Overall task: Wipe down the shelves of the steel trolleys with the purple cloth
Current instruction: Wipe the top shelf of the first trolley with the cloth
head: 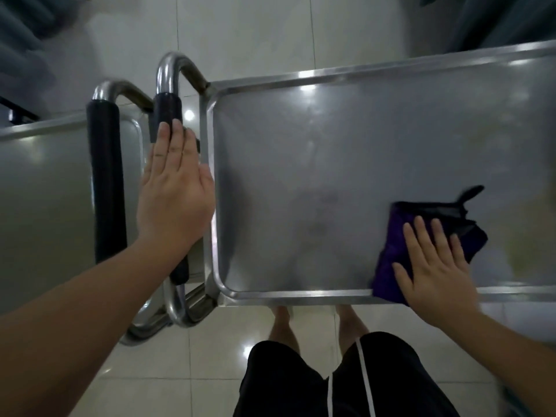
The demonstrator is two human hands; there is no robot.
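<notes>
The top shelf of a steel trolley point(346, 158) fills the middle and right of the head view. A folded purple cloth point(391, 260) lies on it near the front rim. My right hand point(433, 269) presses flat on the cloth with straight fingers. My left hand point(174, 191) lies flat, fingers straight, over the trolley's black-padded push handle point(167, 115) at the shelf's left end. A second steel trolley point(45, 191) stands to the left, with its own padded handle point(106, 176) beside the first.
The two trolleys' handles sit close together, almost touching. Pale glossy floor tiles point(180, 371) surround them. My legs in black shorts and bare feet stand just before the right trolley's front rim. Dark curtains hang at the far left and far right.
</notes>
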